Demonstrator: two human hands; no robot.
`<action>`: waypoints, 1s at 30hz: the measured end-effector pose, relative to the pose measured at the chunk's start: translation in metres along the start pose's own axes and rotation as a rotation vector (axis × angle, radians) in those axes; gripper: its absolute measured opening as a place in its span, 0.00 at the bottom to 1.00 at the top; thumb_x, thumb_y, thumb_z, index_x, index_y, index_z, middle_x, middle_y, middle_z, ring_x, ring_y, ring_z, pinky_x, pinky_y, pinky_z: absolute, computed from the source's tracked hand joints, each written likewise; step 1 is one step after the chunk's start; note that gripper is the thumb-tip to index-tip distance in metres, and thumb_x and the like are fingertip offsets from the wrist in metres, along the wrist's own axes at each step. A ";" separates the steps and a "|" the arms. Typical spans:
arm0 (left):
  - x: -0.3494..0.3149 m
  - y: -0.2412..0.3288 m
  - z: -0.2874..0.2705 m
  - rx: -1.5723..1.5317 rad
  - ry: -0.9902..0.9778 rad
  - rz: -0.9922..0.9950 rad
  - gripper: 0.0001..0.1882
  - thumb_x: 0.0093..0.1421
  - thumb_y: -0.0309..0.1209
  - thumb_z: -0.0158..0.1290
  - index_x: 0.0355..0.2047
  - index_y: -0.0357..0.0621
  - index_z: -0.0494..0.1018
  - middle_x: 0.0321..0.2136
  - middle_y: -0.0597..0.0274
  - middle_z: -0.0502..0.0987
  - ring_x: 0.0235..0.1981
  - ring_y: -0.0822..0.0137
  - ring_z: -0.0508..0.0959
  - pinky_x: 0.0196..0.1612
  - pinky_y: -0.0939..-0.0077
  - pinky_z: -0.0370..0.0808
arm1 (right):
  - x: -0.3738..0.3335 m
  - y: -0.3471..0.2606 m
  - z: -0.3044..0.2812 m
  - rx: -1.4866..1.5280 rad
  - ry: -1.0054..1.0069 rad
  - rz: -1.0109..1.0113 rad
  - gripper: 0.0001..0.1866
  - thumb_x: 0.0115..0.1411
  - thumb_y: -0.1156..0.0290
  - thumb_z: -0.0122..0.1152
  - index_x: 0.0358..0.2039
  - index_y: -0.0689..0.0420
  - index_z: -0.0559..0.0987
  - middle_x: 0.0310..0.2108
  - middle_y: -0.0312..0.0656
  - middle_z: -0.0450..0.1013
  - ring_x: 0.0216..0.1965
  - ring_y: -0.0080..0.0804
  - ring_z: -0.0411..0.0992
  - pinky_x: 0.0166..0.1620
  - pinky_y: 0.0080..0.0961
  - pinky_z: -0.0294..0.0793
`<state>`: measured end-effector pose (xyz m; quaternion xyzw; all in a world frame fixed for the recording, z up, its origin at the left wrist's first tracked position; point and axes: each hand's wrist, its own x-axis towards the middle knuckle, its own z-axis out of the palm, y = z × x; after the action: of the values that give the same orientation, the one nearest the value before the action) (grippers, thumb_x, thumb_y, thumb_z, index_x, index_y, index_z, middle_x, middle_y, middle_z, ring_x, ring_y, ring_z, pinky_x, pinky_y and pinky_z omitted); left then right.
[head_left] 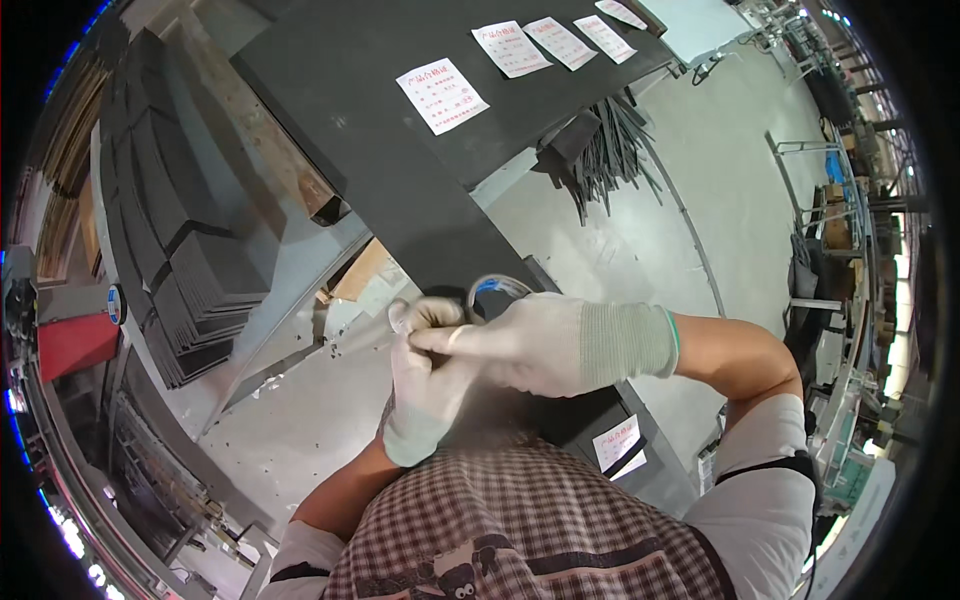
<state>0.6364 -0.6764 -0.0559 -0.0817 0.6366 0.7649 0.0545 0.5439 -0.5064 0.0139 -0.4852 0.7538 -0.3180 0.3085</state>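
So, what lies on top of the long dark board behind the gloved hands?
On the long dark board lie several white paper slips with red print, spread along its far part. Its near end is covered by the left hand and right hand, so nothing can be seen there.

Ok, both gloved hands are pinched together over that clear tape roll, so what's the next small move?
Probably draw the right hand slowly away from the left hand. Both sets of fingertips meet at one spot beside the clear tape roll, as if pinching its loose end, though the end itself is too small to see.
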 end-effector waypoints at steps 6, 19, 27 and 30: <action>-0.011 -0.061 -0.062 -0.305 -0.006 -0.329 0.07 0.67 0.31 0.51 0.39 0.42 0.67 0.31 0.62 0.76 0.32 0.75 0.73 0.39 0.78 0.72 | -0.017 0.102 -0.076 -0.267 0.094 0.226 0.13 0.56 0.65 0.62 0.39 0.56 0.83 0.29 0.47 0.78 0.32 0.44 0.76 0.40 0.37 0.75; 0.088 -0.183 -0.072 -0.469 -0.513 -0.151 0.47 0.49 0.50 0.70 0.62 0.37 0.63 0.52 0.61 0.74 0.54 0.68 0.72 0.57 0.71 0.70 | 0.029 0.094 0.027 -0.198 0.693 0.294 0.15 0.50 0.65 0.67 0.37 0.56 0.77 0.42 0.47 0.72 0.50 0.49 0.68 0.53 0.40 0.67; 0.004 -0.060 -0.106 -0.073 -0.103 -0.271 0.12 0.65 0.30 0.52 0.42 0.35 0.78 0.29 0.64 0.78 0.28 0.75 0.74 0.32 0.77 0.73 | 0.039 0.057 0.064 -0.338 0.580 0.287 0.22 0.37 0.59 0.75 0.31 0.50 0.73 0.45 0.42 0.66 0.54 0.47 0.63 0.57 0.48 0.61; 0.033 -0.010 -0.042 0.196 -0.172 0.188 0.06 0.52 0.25 0.61 0.30 0.38 0.77 0.27 0.55 0.78 0.29 0.63 0.78 0.31 0.73 0.73 | 0.028 0.063 0.044 -0.126 0.467 0.195 0.29 0.37 0.53 0.79 0.36 0.52 0.75 0.47 0.44 0.66 0.54 0.50 0.63 0.58 0.45 0.62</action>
<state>0.6087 -0.7163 -0.0794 0.0497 0.7059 0.7051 0.0450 0.5351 -0.5197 -0.0660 -0.3423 0.8661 -0.3425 0.1246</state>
